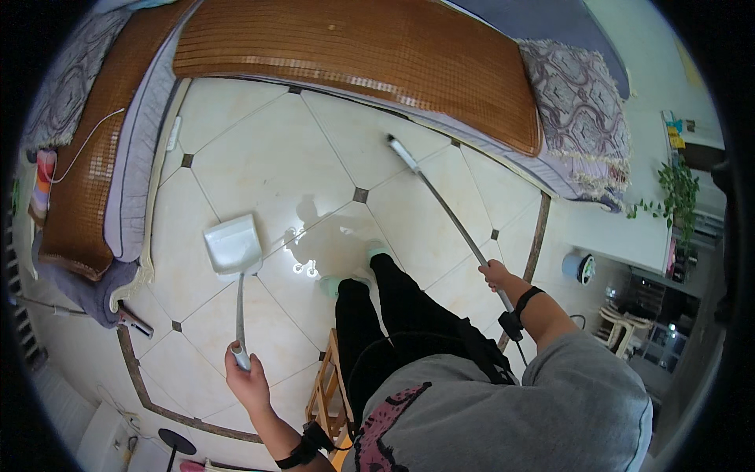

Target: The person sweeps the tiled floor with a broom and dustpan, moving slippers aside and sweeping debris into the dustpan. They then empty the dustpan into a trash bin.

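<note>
My left hand is closed round the grey handle of a white dustpan. The pan rests on or just above the tiled floor at the left, its open side facing away from me. In my right hand is the long grey stick of a broom. Its narrow white head with dark bristles reaches the floor near the foot of the far sofa. Broom head and dustpan are well apart. Any dirt on the tiles is too small to make out.
An L-shaped sofa with brown mats runs along the far and left sides. A wooden stool stands close by my legs. At the right are a blue-white bin and a trailing plant. A white power strip lies by the left sofa.
</note>
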### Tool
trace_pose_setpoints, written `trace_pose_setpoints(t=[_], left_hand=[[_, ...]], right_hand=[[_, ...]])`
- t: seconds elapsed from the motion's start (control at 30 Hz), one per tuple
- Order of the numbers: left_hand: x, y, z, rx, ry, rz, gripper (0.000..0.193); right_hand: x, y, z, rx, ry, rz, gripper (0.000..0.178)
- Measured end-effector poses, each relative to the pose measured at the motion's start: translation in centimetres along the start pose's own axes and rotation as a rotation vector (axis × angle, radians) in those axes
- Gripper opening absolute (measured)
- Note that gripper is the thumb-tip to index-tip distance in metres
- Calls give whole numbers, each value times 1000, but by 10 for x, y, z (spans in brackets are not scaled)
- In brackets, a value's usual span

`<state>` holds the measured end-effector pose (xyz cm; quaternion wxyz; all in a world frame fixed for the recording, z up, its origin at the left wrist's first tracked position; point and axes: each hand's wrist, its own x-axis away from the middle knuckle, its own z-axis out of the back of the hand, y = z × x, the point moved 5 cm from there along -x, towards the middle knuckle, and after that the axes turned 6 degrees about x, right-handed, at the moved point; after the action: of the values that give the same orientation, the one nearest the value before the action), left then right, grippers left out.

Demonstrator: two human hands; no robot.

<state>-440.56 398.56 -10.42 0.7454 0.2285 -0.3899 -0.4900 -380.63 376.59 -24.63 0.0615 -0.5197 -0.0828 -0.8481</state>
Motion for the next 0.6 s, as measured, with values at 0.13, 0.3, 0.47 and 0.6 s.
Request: trace_pose_setpoints(t=[0.13,0.3,0.47,0.6], left_hand=[[17,29,-31,-13,-55,-66,35],[28,52,-88,-74,-176,-106,35],[40,71,-137,-128,-257,-93,35],[48,90,-156,-152,-291,-108,34]], right_hand=[[-54,39,-1,-454,-16,-189,18],[-165,35,10,-587,106,-55,13],[-248,-55,-22,-1032,136,-310,21],[-226,-150,-84,919,-33,356,19]])
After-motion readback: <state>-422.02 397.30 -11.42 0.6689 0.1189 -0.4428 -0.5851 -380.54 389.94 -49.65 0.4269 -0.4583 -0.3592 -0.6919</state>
